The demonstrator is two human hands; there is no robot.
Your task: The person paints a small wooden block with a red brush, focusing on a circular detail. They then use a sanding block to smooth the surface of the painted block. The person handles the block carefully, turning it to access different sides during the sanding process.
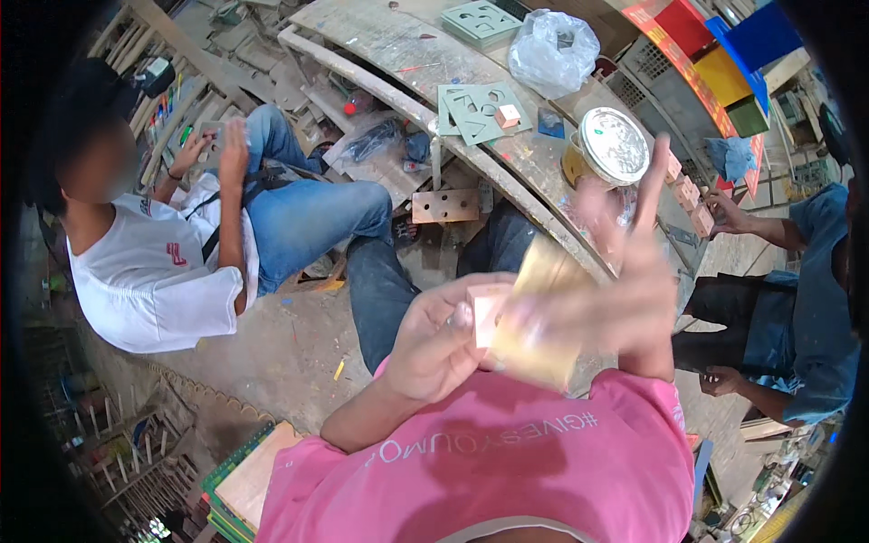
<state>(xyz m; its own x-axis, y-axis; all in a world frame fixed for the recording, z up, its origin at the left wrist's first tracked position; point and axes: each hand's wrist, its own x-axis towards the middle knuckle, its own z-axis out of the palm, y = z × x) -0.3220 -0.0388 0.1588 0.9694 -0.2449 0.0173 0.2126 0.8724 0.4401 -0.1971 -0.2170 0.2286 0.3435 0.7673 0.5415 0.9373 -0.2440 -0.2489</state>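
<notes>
My left hand (433,342) is closed around a small pale wooden block (486,310), held in front of my chest. Against the block's right side lies a yellowish sheet (536,362) that looks like sandpaper, smeared by motion. Gripping that sheet is my right hand (625,303), also blurred, with one finger pointing up and away from it. Both hands are in the air, off the near edge of the workbench (385,41).
On the bench stand a white-lidded tub (614,145), a plastic bag (554,54) and grey-green cut-out boards (471,113) with a wooden cube (507,116). Wooden cubes (685,193) line the right edge, near a co-worker's hand (727,214). Another person (154,262) sits at left.
</notes>
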